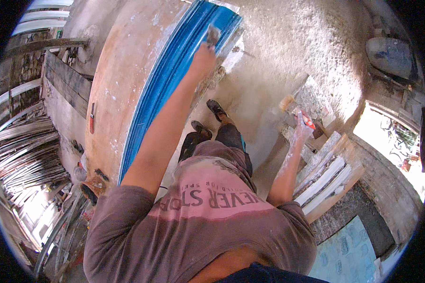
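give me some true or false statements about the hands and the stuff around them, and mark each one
1. The left hand holds a small tool at the blue ribbed strip. True.
2. The right hand holds a brush with pale bristles. True.
3. The blue ribbed strip lies to the right of the brush. False: it lies to the left of it.
4. A red-handled tool lies on the wooden tabletop. True.
5. The person's feet are bare. False: they wear dark footwear.
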A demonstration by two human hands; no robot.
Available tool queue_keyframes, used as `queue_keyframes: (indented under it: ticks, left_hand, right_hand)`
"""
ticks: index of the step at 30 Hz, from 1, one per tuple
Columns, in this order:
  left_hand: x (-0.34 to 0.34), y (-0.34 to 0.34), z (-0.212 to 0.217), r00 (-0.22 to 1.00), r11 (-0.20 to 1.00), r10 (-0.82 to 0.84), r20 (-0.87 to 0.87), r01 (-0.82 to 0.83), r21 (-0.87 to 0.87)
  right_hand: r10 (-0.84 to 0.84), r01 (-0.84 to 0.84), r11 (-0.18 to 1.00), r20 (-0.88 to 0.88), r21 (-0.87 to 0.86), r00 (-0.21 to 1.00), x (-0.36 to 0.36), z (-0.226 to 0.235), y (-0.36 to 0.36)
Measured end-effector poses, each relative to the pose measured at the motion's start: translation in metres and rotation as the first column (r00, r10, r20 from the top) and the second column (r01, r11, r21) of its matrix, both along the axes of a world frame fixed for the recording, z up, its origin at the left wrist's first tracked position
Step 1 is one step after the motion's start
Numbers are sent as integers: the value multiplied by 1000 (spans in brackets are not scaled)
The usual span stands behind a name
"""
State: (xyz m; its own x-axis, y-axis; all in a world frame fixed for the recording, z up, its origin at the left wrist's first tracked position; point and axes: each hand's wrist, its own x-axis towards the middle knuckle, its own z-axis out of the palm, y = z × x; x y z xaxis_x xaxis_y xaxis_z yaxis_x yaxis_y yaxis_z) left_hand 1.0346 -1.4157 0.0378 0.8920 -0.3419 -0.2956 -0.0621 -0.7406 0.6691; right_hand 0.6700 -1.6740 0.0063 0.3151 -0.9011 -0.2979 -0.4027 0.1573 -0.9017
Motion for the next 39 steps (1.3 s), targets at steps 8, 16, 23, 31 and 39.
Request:
queue_keyframes:
  ticks: [8, 16, 23, 31, 39]
  left_hand:
    - [-27, 45, 25, 918, 994, 105, -383, -94, 47]
    - [56, -65, 31, 937, 999, 22, -347, -29, -15]
    - [-37, 71, 53, 807, 992, 122, -578, -120, 41]
    - [84, -79, -6, 918, 940, -42, -394, -96, -326]
    - [1, 2, 110, 994, 750, 62, -90, -106, -653]
  right_hand:
    - [40, -40, 999, 34, -16, 999, 32, 9, 13]
    - [293, -293, 956, -46, -10, 955, 83, 36, 50]
    - [182, -192, 971, 78, 142, 980, 67, 8, 70]
    - [633, -659, 741, 194, 125, 749, 149, 65, 144]
    - [901, -852, 431, 191, -298, 389, 313, -22, 159]
